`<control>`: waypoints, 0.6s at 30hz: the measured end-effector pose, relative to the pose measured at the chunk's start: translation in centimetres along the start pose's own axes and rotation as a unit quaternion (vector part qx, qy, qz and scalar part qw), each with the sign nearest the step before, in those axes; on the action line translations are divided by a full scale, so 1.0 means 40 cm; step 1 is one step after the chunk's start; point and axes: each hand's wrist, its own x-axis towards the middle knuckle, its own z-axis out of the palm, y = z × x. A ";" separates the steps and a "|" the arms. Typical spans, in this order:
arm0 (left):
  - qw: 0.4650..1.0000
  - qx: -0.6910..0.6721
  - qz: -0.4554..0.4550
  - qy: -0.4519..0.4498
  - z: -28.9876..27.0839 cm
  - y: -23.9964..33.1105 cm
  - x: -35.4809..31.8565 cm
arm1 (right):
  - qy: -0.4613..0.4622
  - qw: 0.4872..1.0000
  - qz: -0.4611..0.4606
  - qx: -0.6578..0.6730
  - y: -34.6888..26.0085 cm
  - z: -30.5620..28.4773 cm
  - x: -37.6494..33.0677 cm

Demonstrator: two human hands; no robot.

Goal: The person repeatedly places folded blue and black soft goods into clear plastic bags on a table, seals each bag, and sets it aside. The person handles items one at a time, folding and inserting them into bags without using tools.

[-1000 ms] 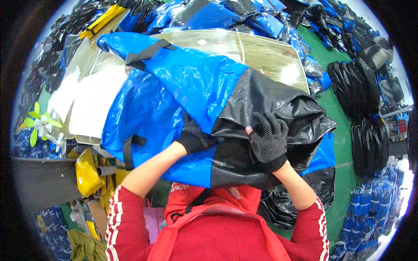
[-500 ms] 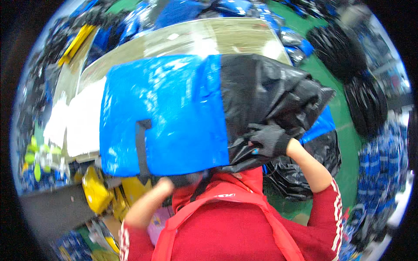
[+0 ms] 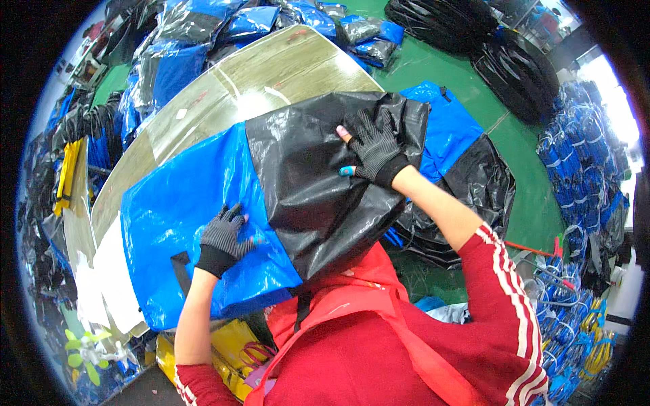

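Observation:
A large flat bag of shiny coated sheet, blue at the left (image 3: 176,203) and black at the right (image 3: 301,162), lies across the table (image 3: 271,74) in front of me. My left hand (image 3: 225,238), in a dark ribbed glove with bare fingertips, rests on the blue half near the seam, fingers spread. On the black half, near its creased far-right end, my gloved right hand (image 3: 376,150) lies with fingers apart. A short black strap (image 3: 181,271) shows on the blue part below my left wrist. The bag's near edge reaches my red apron (image 3: 359,291).
Blue and black bags (image 3: 467,162) are stacked right of the table. Wrapped blue packs (image 3: 250,24) lie beyond it, and black bundles (image 3: 514,74) sit on the green floor. Blue bundles (image 3: 575,162) line the far right. Yellow bags (image 3: 233,348) and a small green-bladed fan (image 3: 88,352) are at the lower left.
The bag has turned, its right end swinging toward the far side. My left hand has moved from the near edge onto the blue top; my right hand has moved farther away, fingers now spread.

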 end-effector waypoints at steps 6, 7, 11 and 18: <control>0.934 0.060 0.264 0.233 -0.024 0.157 0.255 | 0.116 0.992 -0.055 0.005 0.060 0.101 -0.016; 0.946 0.066 0.247 0.200 -0.005 0.161 0.278 | 0.025 0.999 0.021 0.040 0.099 0.098 -0.023; 0.948 0.072 0.240 0.198 0.076 0.154 0.311 | 0.141 0.984 0.113 -0.008 0.223 0.072 -0.030; 0.947 0.083 0.234 0.202 0.082 0.144 0.301 | 0.225 0.915 0.031 0.335 -0.063 -0.003 -0.228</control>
